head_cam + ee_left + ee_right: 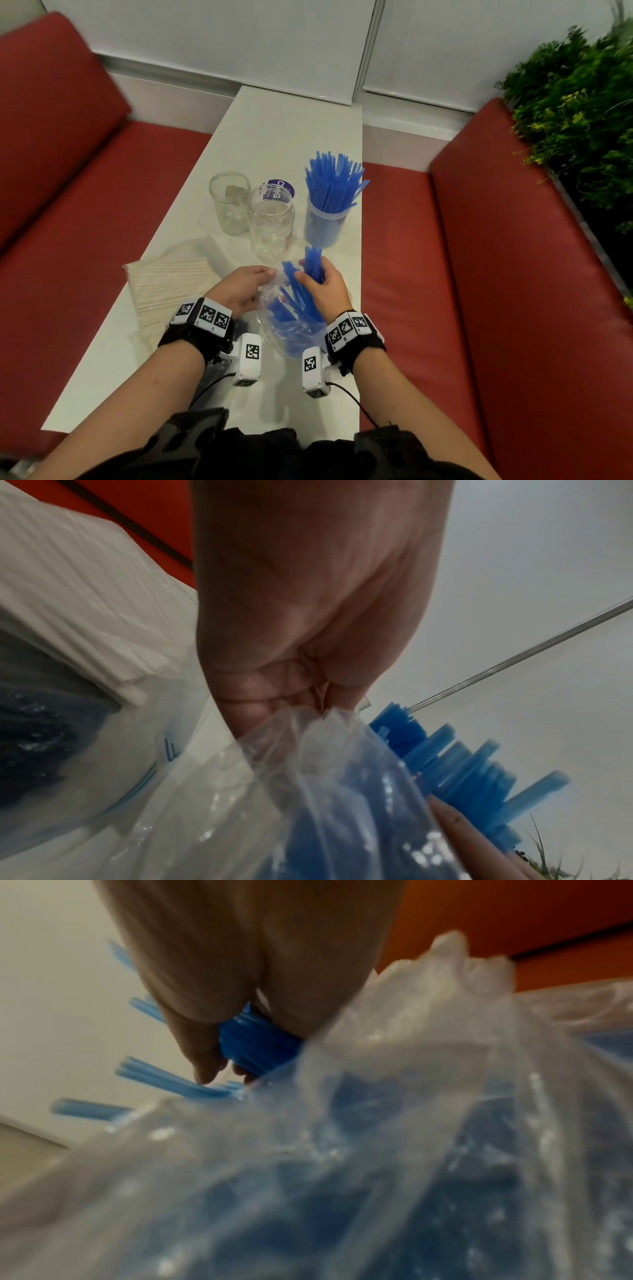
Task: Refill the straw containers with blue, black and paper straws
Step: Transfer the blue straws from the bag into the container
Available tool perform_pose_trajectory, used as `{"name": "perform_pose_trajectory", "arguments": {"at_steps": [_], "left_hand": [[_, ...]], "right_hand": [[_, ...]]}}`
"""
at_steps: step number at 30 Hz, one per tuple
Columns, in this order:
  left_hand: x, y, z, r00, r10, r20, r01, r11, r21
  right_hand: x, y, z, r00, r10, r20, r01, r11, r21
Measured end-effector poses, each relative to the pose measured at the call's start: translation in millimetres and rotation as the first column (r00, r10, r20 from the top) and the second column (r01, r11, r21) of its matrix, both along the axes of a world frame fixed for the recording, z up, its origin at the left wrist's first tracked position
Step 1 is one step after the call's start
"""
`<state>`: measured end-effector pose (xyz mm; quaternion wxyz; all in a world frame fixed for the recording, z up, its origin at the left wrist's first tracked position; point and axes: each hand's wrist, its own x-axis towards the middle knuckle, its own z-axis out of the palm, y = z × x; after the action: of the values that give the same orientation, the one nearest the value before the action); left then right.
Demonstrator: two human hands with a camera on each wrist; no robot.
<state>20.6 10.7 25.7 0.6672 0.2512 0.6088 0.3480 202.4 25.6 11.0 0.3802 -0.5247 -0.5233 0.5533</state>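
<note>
A clear plastic bag [291, 325] of blue straws stands on the white table [281, 123] between my hands. My left hand [243, 287] pinches the bag's open rim [308, 723]. My right hand [322, 284] grips a bundle of blue straws [313, 262] that sticks up out of the bag; the same bundle [257, 1045] shows between its fingers in the right wrist view. Behind stands a clear container [323, 219] full of blue straws. Two empty clear jars [272, 222] [231, 202] stand to its left. A pack of paper straws [168, 284] lies at the left.
A purple round lid [281, 188] lies behind the jars. Red bench seats [479, 274] flank the table on both sides. A green plant [582, 113] fills the far right. A white wall [239, 37] closes off the table's far end.
</note>
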Motion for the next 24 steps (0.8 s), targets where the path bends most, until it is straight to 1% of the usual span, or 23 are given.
{"name": "perform_pose_trajectory", "arguments": {"at_steps": [2, 4, 8, 10, 12, 14, 17, 19, 21, 24], "left_hand": [[0.1, -1.0, -2.0, 1.000, -0.011, 0.002, 0.011, 1.000, -0.007], [-1.1, -0.6, -3.2, 1.000, -0.004, 0.012, 0.004, 1.000, -0.003], [-6.5, 4.2, 0.8, 1.000, 0.014, 0.011, -0.014, 1.000, 0.016], [-7.9, 7.6, 2.4, 0.999, 0.028, 0.026, -0.028, 0.999, 0.031], [-8.9, 10.5, 2.6, 0.999, 0.026, 0.044, -0.027, 0.999, 0.040], [-8.8, 12.2, 2.4, 0.997, 0.028, 0.075, -0.031, 0.999, 0.042], [-8.6, 14.2, 3.6, 0.994, 0.035, 0.104, -0.039, 0.999, 0.038], [-10.6, 16.1, 2.7, 0.993, 0.037, 0.111, -0.041, 0.998, 0.037], [-13.2, 18.4, -1.0, 0.994, 0.041, 0.097, -0.045, 0.998, 0.037], [-15.4, 19.1, -7.6, 0.997, 0.035, 0.071, -0.038, 0.999, 0.034]], "right_hand": [[-1.9, -1.0, -2.2, 1.000, -0.003, 0.010, 0.003, 1.000, -0.010], [-3.5, 1.5, 4.3, 0.999, -0.043, -0.016, 0.043, 0.999, -0.009], [-3.7, 17.1, 38.4, 0.982, -0.169, -0.083, 0.176, 0.980, 0.094], [-3.6, 24.7, 52.6, 0.973, -0.195, -0.127, 0.212, 0.967, 0.142], [-5.7, 26.6, 54.8, 0.971, -0.192, -0.143, 0.211, 0.967, 0.139], [-8.5, 20.8, 44.9, 0.978, -0.162, -0.131, 0.176, 0.980, 0.098], [-10.8, 8.4, 26.0, 0.994, -0.099, -0.043, 0.099, 0.995, 0.020], [-12.7, 7.6, 29.2, 0.995, -0.099, -0.029, 0.100, 0.995, 0.012], [-14.4, 16.3, 50.4, 0.986, -0.146, -0.086, 0.150, 0.987, 0.049], [-18.1, 34.5, 102.5, 0.950, -0.186, -0.252, 0.232, 0.958, 0.169]]}}
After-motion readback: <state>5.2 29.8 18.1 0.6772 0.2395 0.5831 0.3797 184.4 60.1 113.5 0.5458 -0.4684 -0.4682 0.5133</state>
